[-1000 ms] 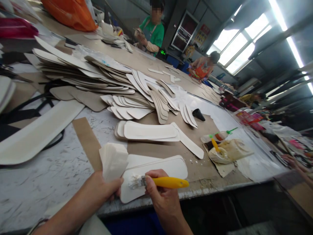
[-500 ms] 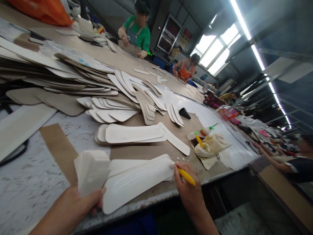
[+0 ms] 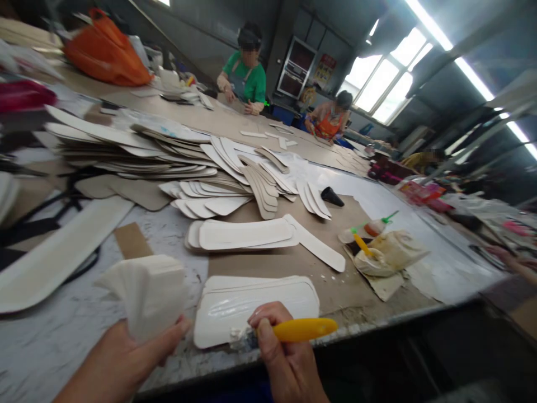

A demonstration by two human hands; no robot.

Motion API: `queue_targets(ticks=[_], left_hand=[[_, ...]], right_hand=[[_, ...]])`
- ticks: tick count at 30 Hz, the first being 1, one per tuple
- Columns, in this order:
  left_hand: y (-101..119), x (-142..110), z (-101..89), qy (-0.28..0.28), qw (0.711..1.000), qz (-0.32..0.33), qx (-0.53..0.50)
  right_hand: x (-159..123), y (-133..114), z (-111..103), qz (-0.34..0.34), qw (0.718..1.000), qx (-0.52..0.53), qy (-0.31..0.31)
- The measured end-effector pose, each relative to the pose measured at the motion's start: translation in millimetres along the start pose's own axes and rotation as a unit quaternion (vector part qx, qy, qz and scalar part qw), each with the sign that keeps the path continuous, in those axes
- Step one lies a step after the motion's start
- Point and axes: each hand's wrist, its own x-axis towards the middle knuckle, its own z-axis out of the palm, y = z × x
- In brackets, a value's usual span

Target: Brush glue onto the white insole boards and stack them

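Observation:
My left hand (image 3: 126,355) grips a thick, fanned bundle of white sheet pieces (image 3: 153,294) at the lower left. In my right hand (image 3: 281,352) is a yellow-handled brush (image 3: 308,329), its bristles covered in thick white paste. The bristles are at the near edge of a white rounded panel (image 3: 226,305), which has wet, shiny streaks across it. Under this panel lie more of the same shape, slightly offset. My right fingers hide part of the panel's near right side. Behind it is another small pile of white panels (image 3: 247,232).
Large stacks of curved panels (image 3: 126,148) fill the table's left and back. To the right stand a pouch-like paste container (image 3: 377,252) with a yellow tool in it and a green-tipped bottle (image 3: 375,226). A black cone (image 3: 331,196) lies behind. Two people work across the table.
My right hand has moved the brush from the panel's far right end to its near edge, leftward and towards me. The left hand still holds the bundle. The camera view has shifted left.

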Motion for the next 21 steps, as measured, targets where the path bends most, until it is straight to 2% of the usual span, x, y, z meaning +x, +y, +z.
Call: queue_targets(ticks=[1, 3, 9, 12, 15, 17, 21], left_hand=[[7, -8, 0.9, -0.032, 0.999, 0.02, -0.036], [18, -19, 5.2, -0.09, 0.991, 0.011, -0.096], [27, -31, 12.0, -0.154, 0.979, 0.027, -0.13], [29, -34, 13.2, -0.167, 0.977, 0.04, -0.128], [30, -37, 15.9, -0.184, 0.973, 0.038, -0.136], [26, -37, 17.3, -0.202, 0.964, 0.022, -0.174], [11, -36, 17.2, -0.228, 0.947, -0.012, -0.227]], right_hand=[[4, -1, 2, 0.018, 1.0, 0.02, -0.014], [11, -2, 11, 0.032, 0.998, 0.041, -0.04], [21, -10, 36, 0.019, 0.995, 0.082, -0.054], [24, -10, 39, 0.081, 0.984, 0.123, -0.102], [26, -8, 40, 0.149, 0.959, 0.194, -0.141], [27, -6, 37, 0.153, 0.955, 0.217, -0.134], [35, -4, 26, 0.113, 0.979, 0.157, -0.06]])
